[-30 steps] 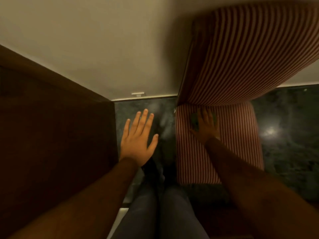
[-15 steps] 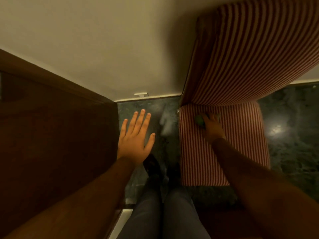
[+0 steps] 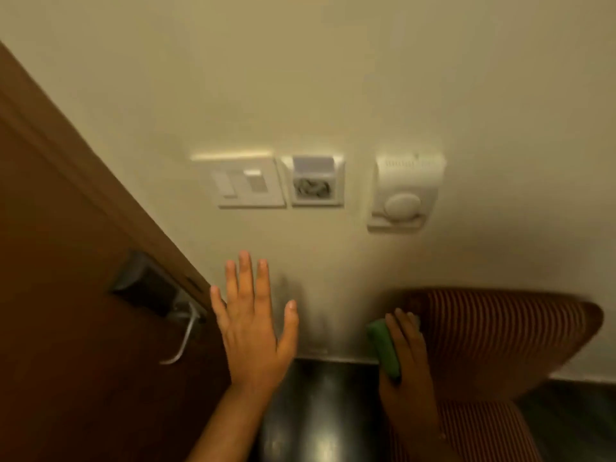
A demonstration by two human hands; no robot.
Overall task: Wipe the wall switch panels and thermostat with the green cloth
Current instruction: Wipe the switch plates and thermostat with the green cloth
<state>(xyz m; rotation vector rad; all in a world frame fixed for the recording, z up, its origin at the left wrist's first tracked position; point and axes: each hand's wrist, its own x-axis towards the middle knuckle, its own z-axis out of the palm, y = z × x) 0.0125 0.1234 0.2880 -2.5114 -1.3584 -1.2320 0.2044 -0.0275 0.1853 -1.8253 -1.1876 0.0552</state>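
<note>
Right hand (image 3: 405,358): lower right of the frame, grip closed around the green cloth (image 3: 384,346); fingers curl over it from the right.
Left hand (image 3: 253,323): lower centre, fingers spread wide, holding nothing; whether the palm touches the wall (image 3: 300,78) cannot be told.
Green cloth, position: low in the frame, well below the fittings, just beside the striped chair back (image 3: 500,331).
Green cloth, attitude: folded or rolled into a narrow pad; long axis runs from upper left to lower right in the frame, upper end pointing roughly toward the fittings.
Switch panel (image 3: 250,183): centre of the frame, rockers visible, untouched by either hand.
Second panel (image 3: 316,181): just right of the first; its detail is blurred.
Thermostat (image 3: 405,191): right of the panels, round dial low on its face.
Task status, judged: wiping not yet begun; the cloth must be raised to the fittings.
Risk 1: pressure on the rockers could flip a switch, if strokes run along their travel.
Risk 2: a stroke across the dial could turn it and alter the setting.
Risk 3: a narrow pad gives a small contact face; edges may be missed unless it is opened out.
Risk 4: the door handle (image 3: 181,335) sits near the left hand; a knock is possible.
</note>
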